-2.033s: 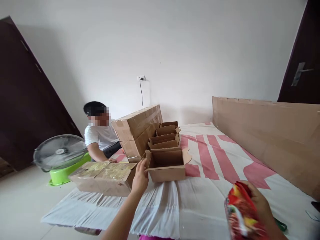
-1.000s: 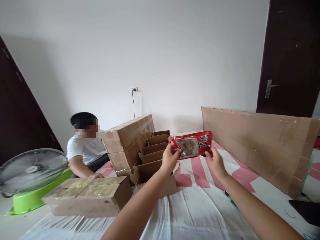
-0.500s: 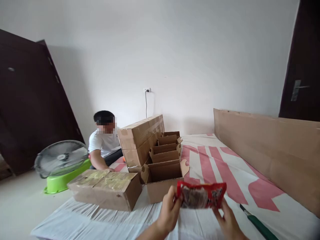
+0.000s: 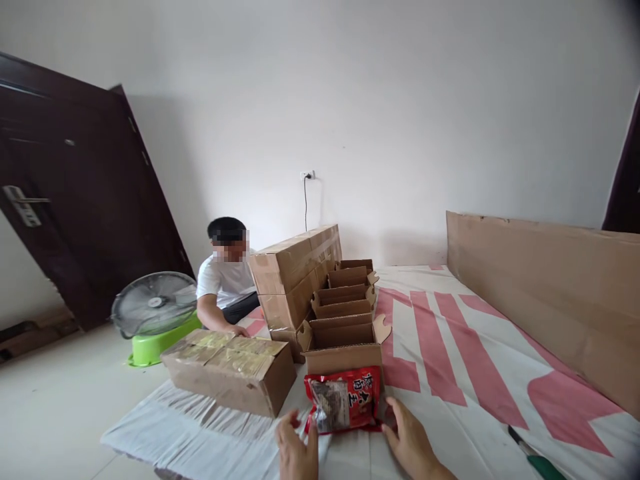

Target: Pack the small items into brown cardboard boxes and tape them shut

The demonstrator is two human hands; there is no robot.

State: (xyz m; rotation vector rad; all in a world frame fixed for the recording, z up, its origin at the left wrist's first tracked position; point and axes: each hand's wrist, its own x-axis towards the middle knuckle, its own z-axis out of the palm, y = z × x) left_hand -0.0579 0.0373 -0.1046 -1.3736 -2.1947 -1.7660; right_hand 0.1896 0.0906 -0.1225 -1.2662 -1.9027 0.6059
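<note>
A red snack packet (image 4: pixel 345 400) with white lettering stands on edge on the white and pink sheet (image 4: pixel 450 373), just in front of the nearest open small cardboard box (image 4: pixel 343 347). My left hand (image 4: pixel 296 448) pinches the packet's lower left corner. My right hand (image 4: pixel 411 443) holds its lower right edge with curled fingers. Both hands sit at the bottom of the view, close to me.
Behind that box runs a row of open small boxes (image 4: pixel 347 293), beside stacked large taped cartons (image 4: pixel 295 267). A taped carton (image 4: pixel 230 370) lies at left. A person in a white shirt (image 4: pixel 225 280) sits by a fan (image 4: pixel 155 303) and green basin (image 4: pixel 150 348). A long cardboard sheet (image 4: pixel 545 293) stands at right; a green-handled tool (image 4: pixel 539 460) lies near it.
My right hand brought the packet up from the lower right, my left hand left the box flap and joined it, and both lowered the packet to the sheet before the nearest box.
</note>
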